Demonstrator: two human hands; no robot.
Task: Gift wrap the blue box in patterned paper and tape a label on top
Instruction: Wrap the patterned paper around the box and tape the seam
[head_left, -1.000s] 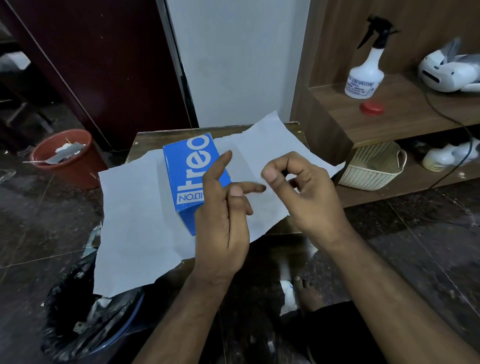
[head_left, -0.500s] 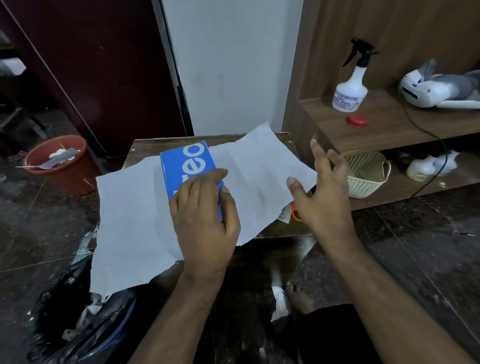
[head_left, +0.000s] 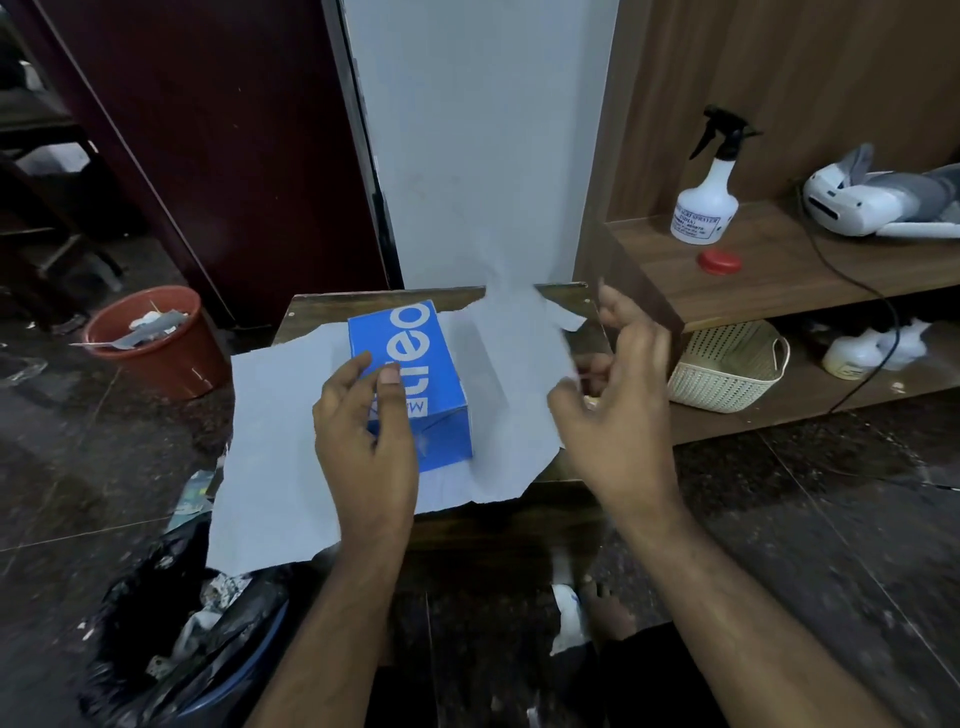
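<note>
Lifting the paper (head_left: 509, 364) by its right edge in a pinch, the right hand (head_left: 618, 415) may tear it or drag the blue box (head_left: 415, 374) askew, since the left hand (head_left: 363, 431) only rests loose, relaxed fingers against the box.

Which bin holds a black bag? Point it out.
The bin with the black bag at lower left, just beyond the paper's near corner; the red bucket farther back has none.

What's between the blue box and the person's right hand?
In the head view, only the lifted flap of the white wrapping paper lies between the blue cardboard box and the right hand.
</note>
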